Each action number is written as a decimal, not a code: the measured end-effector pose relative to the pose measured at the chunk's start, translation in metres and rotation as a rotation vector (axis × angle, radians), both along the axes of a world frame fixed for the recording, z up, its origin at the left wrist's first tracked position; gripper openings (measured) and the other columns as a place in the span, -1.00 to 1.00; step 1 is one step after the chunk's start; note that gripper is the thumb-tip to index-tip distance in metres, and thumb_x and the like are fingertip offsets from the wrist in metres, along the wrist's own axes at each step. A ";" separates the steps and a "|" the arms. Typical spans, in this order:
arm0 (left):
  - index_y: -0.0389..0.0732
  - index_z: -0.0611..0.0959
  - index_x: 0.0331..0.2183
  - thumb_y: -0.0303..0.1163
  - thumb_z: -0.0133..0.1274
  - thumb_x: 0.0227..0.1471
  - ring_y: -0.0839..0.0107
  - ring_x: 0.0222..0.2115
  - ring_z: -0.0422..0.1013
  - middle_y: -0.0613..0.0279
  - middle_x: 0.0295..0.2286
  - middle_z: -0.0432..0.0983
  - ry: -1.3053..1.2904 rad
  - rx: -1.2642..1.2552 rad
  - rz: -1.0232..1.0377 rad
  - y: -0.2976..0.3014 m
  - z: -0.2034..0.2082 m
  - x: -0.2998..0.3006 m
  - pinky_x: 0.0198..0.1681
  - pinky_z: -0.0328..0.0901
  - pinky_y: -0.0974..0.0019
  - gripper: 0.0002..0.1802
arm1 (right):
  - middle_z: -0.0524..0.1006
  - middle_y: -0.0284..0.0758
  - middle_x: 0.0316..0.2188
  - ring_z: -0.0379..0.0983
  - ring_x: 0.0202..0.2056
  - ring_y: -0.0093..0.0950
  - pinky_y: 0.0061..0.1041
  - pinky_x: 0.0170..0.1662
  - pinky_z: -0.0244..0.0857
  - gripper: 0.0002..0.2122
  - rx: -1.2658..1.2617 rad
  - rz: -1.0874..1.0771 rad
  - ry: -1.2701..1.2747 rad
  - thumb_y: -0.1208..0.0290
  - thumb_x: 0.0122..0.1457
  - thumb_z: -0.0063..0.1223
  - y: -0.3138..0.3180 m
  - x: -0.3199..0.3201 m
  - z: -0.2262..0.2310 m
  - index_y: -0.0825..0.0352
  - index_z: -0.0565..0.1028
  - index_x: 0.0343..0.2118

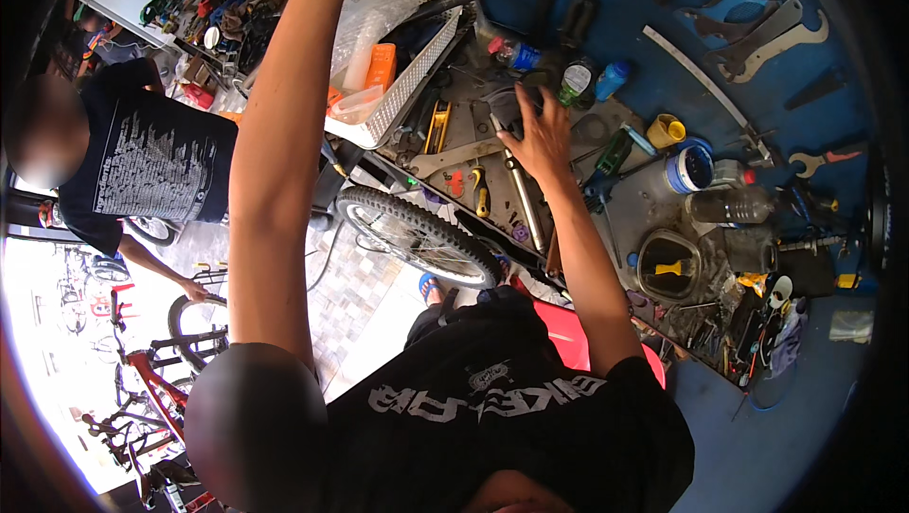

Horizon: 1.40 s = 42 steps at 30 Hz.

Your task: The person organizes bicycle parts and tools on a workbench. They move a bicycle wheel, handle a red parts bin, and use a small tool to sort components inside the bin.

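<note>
My right hand (pixel 540 139) reaches over the workbench, its fingers spread with nothing visible in them. Just below its fingertips lies a long silver metal rod-shaped tool (pixel 523 198); I cannot tell whether the thumb touches it. Beyond the fingers are a bottle with a green label (pixel 574 84) and a small blue bottle (pixel 611 80). To the left lie a yellow-and-black screwdriver (pixel 481 195) and a yellow utility knife (pixel 437 126). My left forearm (pixel 279 134) stretches up across the picture, past a white plastic basket (pixel 426 77); its hand lies beyond the upper edge.
A bicycle wheel (pixel 417 238) stands against the bench front. On the right are a blue-white tub (pixel 689 170), a dark bottle (pixel 724 208) and a plastic container (pixel 644 271). Wrenches (pixel 776 44) hang on the blue wall. At left, another person (pixel 161 144) touches a bicycle tyre (pixel 180 324).
</note>
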<state>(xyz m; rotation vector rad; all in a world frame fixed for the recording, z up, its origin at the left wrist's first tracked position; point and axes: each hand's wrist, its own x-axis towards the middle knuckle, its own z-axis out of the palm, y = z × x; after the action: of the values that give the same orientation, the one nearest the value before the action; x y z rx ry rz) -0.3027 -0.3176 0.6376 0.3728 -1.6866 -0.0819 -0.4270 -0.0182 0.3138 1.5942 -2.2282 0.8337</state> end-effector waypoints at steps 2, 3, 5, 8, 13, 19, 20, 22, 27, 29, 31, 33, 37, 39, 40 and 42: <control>-0.28 0.16 0.48 -0.38 0.18 0.34 -0.10 -0.08 0.62 -0.37 0.05 0.59 -0.017 -0.089 0.099 0.003 -0.003 0.005 0.06 0.47 0.00 -0.15 | 0.41 -0.11 0.29 0.38 0.23 -0.05 0.11 0.32 0.23 -0.26 0.121 -0.015 0.021 0.17 0.10 0.56 -0.015 -0.009 -0.018 0.12 0.45 0.36; -0.28 0.16 0.48 -0.38 0.19 0.33 -0.11 -0.06 0.62 -0.39 0.08 0.57 -0.024 -0.133 0.150 0.005 -0.003 0.004 0.07 0.47 -0.01 -0.15 | 0.40 -0.12 0.32 0.37 0.24 -0.05 0.12 0.34 0.21 -0.25 0.193 -0.024 0.043 0.16 0.09 0.57 -0.021 -0.014 -0.024 0.10 0.46 0.36; -0.28 0.18 0.48 -0.36 0.24 0.30 -0.13 0.09 0.55 -0.42 0.20 0.45 -0.086 0.325 -0.042 0.013 -0.009 0.014 0.16 0.43 0.02 -0.11 | 0.49 -0.13 0.21 0.40 0.24 -0.08 0.06 0.34 0.20 -0.32 0.145 -0.030 -0.014 0.29 0.06 0.54 -0.031 -0.021 -0.030 0.09 0.51 0.29; -0.23 0.18 0.50 -0.31 0.31 0.26 -0.08 0.17 0.49 -0.36 0.21 0.44 -0.089 0.196 0.078 0.030 -0.017 0.029 0.21 0.43 0.01 -0.04 | 0.59 -0.15 0.05 0.48 0.18 -0.12 0.01 0.29 0.24 -0.38 0.054 -0.070 -0.208 0.50 0.01 0.43 -0.036 -0.012 -0.015 0.15 0.54 0.22; -0.37 0.22 0.47 -0.21 0.45 0.18 0.10 0.38 0.27 -0.21 0.36 0.31 -0.228 0.215 -0.168 0.134 -0.138 0.072 0.43 0.19 0.06 0.07 | 0.56 -0.01 0.14 0.54 0.15 0.05 -0.10 0.24 0.41 -0.47 -0.450 0.263 -0.735 0.52 0.18 0.32 -0.012 0.060 0.049 0.33 0.49 0.24; -0.32 0.52 0.29 -0.29 0.24 0.38 0.37 0.08 0.50 0.10 0.08 0.59 0.029 1.363 -0.332 0.240 -0.280 0.137 0.21 0.38 0.26 -0.43 | 0.46 0.06 0.32 0.46 0.29 0.03 -0.10 0.35 0.34 -0.26 0.155 0.882 -0.750 0.35 0.19 0.39 0.016 0.066 0.052 0.36 0.33 0.42; -0.32 0.55 0.24 -0.35 0.27 0.36 0.40 0.00 0.53 0.15 0.01 0.62 0.041 1.303 -0.240 0.246 -0.289 0.147 0.12 0.43 0.28 -0.49 | 0.48 0.03 0.29 0.47 0.27 0.01 -0.10 0.33 0.36 -0.30 0.231 0.775 -0.656 0.35 0.19 0.39 0.010 0.047 0.042 0.31 0.39 0.40; -0.30 0.58 0.21 -0.38 0.31 0.32 0.47 -0.16 0.56 0.23 -0.15 0.66 0.107 1.368 -0.257 0.259 -0.298 0.175 -0.05 0.47 0.33 -0.49 | 0.50 -0.03 0.22 0.49 0.22 -0.06 -0.12 0.30 0.38 -0.38 0.256 0.497 -0.445 0.37 0.19 0.43 -0.008 0.003 0.021 0.18 0.50 0.34; -0.28 0.60 0.20 -0.38 0.33 0.31 0.52 -0.28 0.56 0.27 -0.24 0.65 0.075 1.422 -0.164 0.286 -0.306 0.217 -0.18 0.48 0.39 -0.50 | 0.58 -0.12 0.11 0.54 0.15 -0.11 -0.05 0.20 0.44 -0.62 0.571 0.114 0.034 0.48 0.23 0.27 -0.044 -0.096 0.011 0.06 0.68 0.12; -0.29 0.60 0.19 -0.39 0.33 0.31 0.52 -0.28 0.56 0.26 -0.23 0.66 0.056 1.387 -0.146 0.296 -0.306 0.223 -0.18 0.48 0.38 -0.51 | 0.66 -0.12 0.06 0.59 0.12 -0.10 -0.05 0.15 0.48 -0.66 0.625 0.153 -0.153 0.32 0.20 0.33 -0.071 -0.119 0.029 0.10 0.68 0.06; -0.29 0.59 0.19 -0.41 0.33 0.30 0.51 -0.27 0.56 0.25 -0.22 0.66 0.082 1.424 -0.142 0.307 -0.308 0.224 -0.15 0.49 0.37 -0.50 | 0.71 -0.05 -0.01 0.66 0.05 -0.06 -0.09 0.11 0.52 -0.58 0.487 0.109 -0.401 0.08 0.22 0.36 -0.106 -0.137 0.057 0.23 0.64 0.04; -0.30 0.59 0.19 -0.41 0.35 0.28 0.51 -0.26 0.57 0.25 -0.23 0.66 0.080 1.435 -0.143 0.316 -0.312 0.222 -0.13 0.49 0.37 -0.49 | 0.69 0.00 0.05 0.64 0.10 -0.05 -0.11 0.14 0.51 -0.43 0.137 0.099 -0.408 -0.02 0.26 0.35 -0.131 -0.154 0.087 0.31 0.57 0.17; -0.29 0.61 0.11 -0.45 0.36 0.24 0.51 -0.22 0.56 0.22 -0.19 0.66 -0.027 1.392 -0.168 0.325 -0.320 0.221 -0.10 0.49 0.34 -0.55 | 0.63 0.00 0.18 0.59 0.20 -0.04 -0.14 0.25 0.47 -0.23 0.144 0.161 -0.461 -0.03 0.24 0.37 -0.159 -0.158 0.126 0.32 0.39 0.40; -0.31 0.69 -0.09 -0.31 0.43 0.12 0.37 -0.27 0.58 0.18 -0.24 0.62 -0.188 1.379 -0.101 0.322 -0.318 0.221 -0.12 0.48 0.25 -0.61 | 0.63 0.02 0.17 0.58 0.20 -0.01 -0.10 0.26 0.46 -0.22 0.210 0.086 -0.247 -0.01 0.25 0.35 -0.135 -0.148 0.120 0.29 0.34 0.44; -0.32 0.71 -0.14 -0.27 0.45 0.08 0.32 -0.28 0.57 0.17 -0.26 0.59 -0.306 1.313 -0.051 0.319 -0.315 0.219 -0.13 0.47 0.22 -0.60 | 0.63 0.01 0.16 0.58 0.19 -0.01 -0.09 0.27 0.45 -0.25 0.190 0.097 -0.246 0.00 0.25 0.34 -0.121 -0.139 0.113 0.28 0.37 0.43; -0.32 0.76 -0.30 -0.14 0.48 -0.08 0.07 -0.21 0.58 0.03 -0.29 0.53 -0.474 1.248 0.056 0.312 -0.308 0.208 -0.11 0.47 0.07 -0.55 | 0.64 -0.01 0.14 0.58 0.19 -0.05 -0.12 0.24 0.47 -0.39 0.224 0.068 -0.313 -0.02 0.31 0.28 -0.086 -0.119 0.091 0.28 0.50 0.30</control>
<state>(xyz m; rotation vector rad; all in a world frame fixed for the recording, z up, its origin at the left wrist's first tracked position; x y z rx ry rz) -0.0950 -0.0060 0.3296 1.4452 -1.9040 -1.1000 -0.5464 -0.1037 0.4044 1.7504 -2.5756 0.9364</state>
